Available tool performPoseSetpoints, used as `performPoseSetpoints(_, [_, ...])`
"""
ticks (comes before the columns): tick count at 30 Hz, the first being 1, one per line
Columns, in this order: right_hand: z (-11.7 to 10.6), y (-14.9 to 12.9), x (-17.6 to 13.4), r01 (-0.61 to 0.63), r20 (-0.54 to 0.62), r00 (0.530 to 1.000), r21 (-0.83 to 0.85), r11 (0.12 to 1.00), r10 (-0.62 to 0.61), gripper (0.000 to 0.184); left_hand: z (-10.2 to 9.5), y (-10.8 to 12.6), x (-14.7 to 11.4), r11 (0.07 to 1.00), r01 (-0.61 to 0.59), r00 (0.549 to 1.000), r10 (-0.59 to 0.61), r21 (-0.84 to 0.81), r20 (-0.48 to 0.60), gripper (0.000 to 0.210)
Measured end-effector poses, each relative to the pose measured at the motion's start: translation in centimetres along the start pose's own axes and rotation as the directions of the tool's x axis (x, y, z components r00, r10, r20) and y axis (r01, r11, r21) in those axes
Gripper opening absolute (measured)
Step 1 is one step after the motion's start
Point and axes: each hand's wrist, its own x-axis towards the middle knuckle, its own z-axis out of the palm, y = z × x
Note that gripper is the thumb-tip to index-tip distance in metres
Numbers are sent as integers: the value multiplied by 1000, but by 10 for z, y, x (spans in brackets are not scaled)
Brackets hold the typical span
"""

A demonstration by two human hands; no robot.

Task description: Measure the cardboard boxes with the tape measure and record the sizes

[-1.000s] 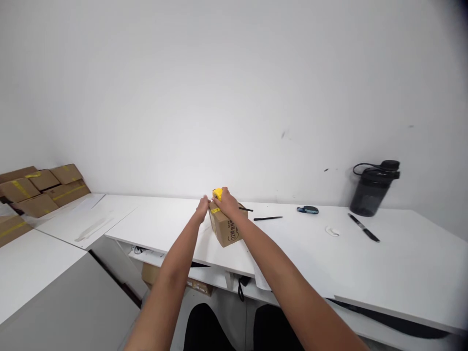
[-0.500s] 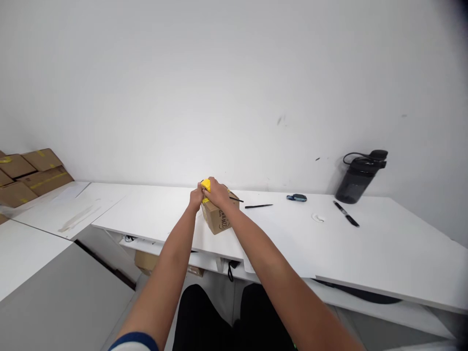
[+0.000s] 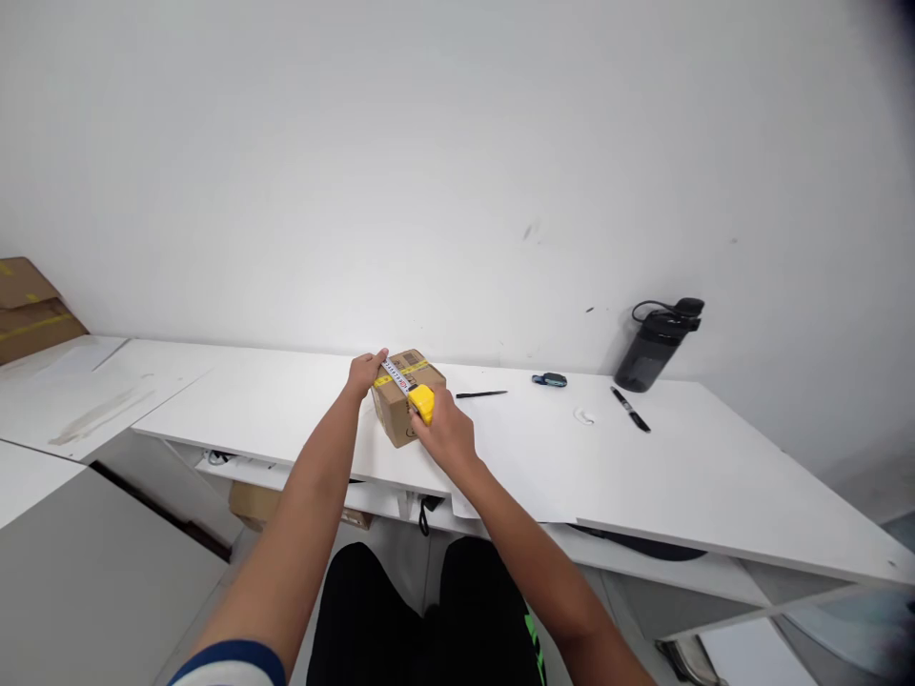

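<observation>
A small brown cardboard box [image 3: 392, 416] with yellow tape rests on the white table. Across its top runs the white blade of a yellow tape measure [image 3: 421, 402]. My right hand [image 3: 450, 433] is closed around the tape measure's case, at the box's near right edge. At the far left edge of the box, my left hand [image 3: 366, 372] pinches the blade's end with thumb and fingers. Part of the box's right side is hidden behind my right hand.
Right of the box lie a black pen [image 3: 481, 393], a small dark blue object [image 3: 549, 379], a white curved piece [image 3: 583, 416] and a black marker [image 3: 630, 410]. A dark bottle [image 3: 654, 348] stands by the wall. Stacked cardboard boxes [image 3: 32, 319] sit far left.
My right hand has moved toward me and right with the case, drawing the blade out across the box top. My hands, close together before, are now apart. The view has shifted right.
</observation>
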Motion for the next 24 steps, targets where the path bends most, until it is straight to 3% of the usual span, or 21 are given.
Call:
performPoseSetpoints(9, [29, 3, -13, -26, -58, 998, -29, 999, 24, 44, -2, 4, -1, 999, 38, 999, -38, -19, -21, 34])
performPoseSetpoints(16, [63, 26, -24, -101, 47, 994, -26, 995, 103, 39, 0, 3, 6, 999, 45, 999, -45, -20, -23, 33])
performPoseSetpoints(24, [67, 33, -23, -114, 65, 991, -48, 992, 117, 37, 2, 3, 6, 998, 49, 999, -49, -38, -13, 31])
